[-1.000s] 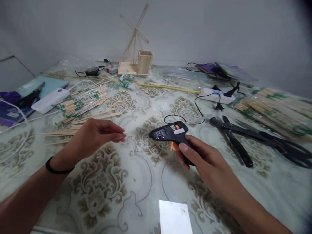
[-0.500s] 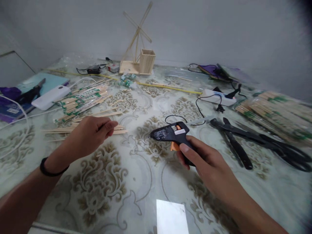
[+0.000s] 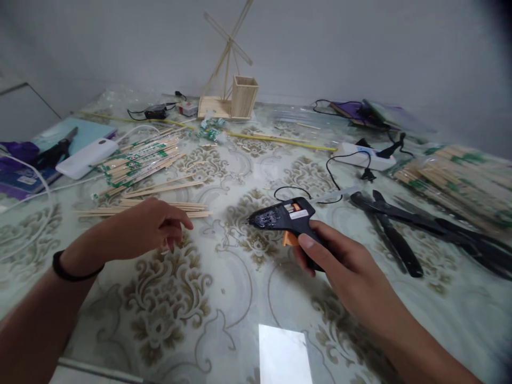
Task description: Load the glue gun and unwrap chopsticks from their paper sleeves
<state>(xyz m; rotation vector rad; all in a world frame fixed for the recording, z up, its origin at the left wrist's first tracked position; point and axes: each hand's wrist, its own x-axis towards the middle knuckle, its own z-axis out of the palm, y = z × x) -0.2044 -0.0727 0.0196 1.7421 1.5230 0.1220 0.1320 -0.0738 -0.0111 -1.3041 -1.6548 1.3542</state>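
Note:
My right hand is wrapped round the handle of a black hot glue gun. Its nozzle points left, and the orange trigger shows below the body. A clear glue stick juts from its back. My left hand hovers over the patterned table with its fingers loosely apart and nothing visible in them. Just behind it lies a small pile of loose wooden sticks, partly covered by that hand. Farther back are paper-wrapped chopsticks with green print.
A stick-built windmill with a square box stands by the wall. Right of my right hand lie pliers and large black scissors. A power strip, bagged chopsticks and a white power bank lie farther out.
My left hand has loosened from a closed pinch, its fingers now apart, and moved slightly left and toward me. My right hand keeps the glue gun nearly still; the view has shifted a little.

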